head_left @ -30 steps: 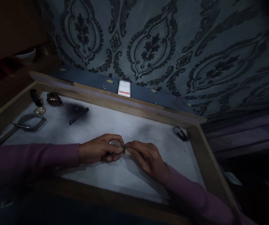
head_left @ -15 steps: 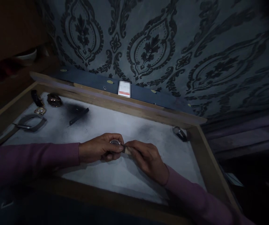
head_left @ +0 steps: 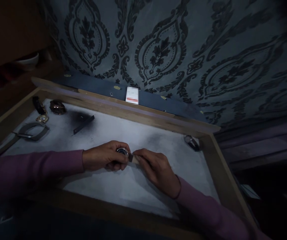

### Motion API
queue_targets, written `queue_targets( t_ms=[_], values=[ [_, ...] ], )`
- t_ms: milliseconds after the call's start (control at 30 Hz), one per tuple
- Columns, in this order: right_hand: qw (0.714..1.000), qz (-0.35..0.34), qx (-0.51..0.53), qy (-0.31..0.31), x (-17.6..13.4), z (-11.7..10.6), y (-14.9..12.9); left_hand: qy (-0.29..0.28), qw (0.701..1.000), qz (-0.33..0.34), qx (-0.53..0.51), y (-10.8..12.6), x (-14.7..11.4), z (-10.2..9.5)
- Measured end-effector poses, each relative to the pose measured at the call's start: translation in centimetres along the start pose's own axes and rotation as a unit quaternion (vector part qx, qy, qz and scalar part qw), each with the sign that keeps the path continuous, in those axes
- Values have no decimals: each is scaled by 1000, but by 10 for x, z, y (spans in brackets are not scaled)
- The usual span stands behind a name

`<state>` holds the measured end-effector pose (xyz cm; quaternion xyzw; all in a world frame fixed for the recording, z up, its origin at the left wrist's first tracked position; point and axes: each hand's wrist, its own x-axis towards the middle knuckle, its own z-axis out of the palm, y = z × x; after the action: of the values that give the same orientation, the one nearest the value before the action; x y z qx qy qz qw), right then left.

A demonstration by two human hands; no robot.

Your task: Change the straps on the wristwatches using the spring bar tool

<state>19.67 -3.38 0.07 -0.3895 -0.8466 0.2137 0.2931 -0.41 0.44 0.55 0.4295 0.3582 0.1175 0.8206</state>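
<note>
Over the middle of the white tray bottom, my left hand is closed around a round watch with a silvery rim and dark face. Its thumb lies along the lower edge of the face. Just to the right, my right hand pinches a short brown and tan strap between thumb and fingers. The strap's inner end meets the side of the watch by the left fingertips; whether it is fastened there I cannot tell. My left fingers hide the far side of the watch.
A wooden-sided tray surrounds the work. At left lie a gold watch on a dark band, a brown-gold watch, a grey looped strap and a dark flat strip. Another watch lies at right.
My left hand has shifted slightly left, and its thumb has slid down, so more of the watch face shows. My right hand still pinches the strap in nearly the same place.
</note>
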Motion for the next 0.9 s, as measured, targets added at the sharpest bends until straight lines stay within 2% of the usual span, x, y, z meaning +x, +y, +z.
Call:
queue_targets(
  t_ms=[400,700,900],
  values=[
    [997,57,38,22,0,4,0,-24,998,1,56,0,1,-6],
    [998,52,26,28,1,2,-1,-58,997,-6,55,6,0,-12],
    [998,54,30,33,3,-2,-3,-69,994,30,81,13,-1,-18]
  ],
)
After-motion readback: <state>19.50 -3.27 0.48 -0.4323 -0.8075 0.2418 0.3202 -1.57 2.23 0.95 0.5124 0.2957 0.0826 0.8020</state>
